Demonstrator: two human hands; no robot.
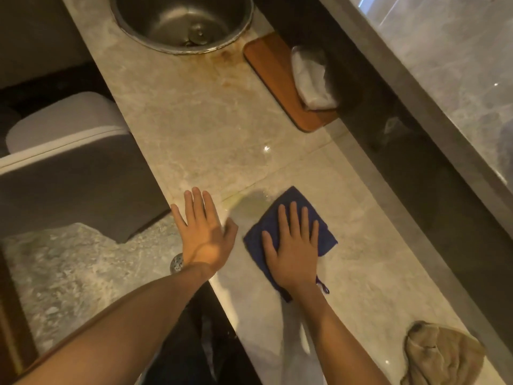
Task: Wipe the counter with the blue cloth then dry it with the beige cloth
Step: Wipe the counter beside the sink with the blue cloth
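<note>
My right hand (293,247) lies flat, fingers spread, pressing the blue cloth (288,234) on the counter (194,129). My left hand (204,232) rests open-palmed, gripping nothing, at the counter's edge. Beige cloth (441,357): crumpled, near right. Round sink (183,22): empty. No legible writing.

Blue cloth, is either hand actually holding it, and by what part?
Neither hand grips it. The right hand lies flat, fingers spread, pressing on the middle of the blue cloth. The left hand rests flat on the bare counter.
</note>
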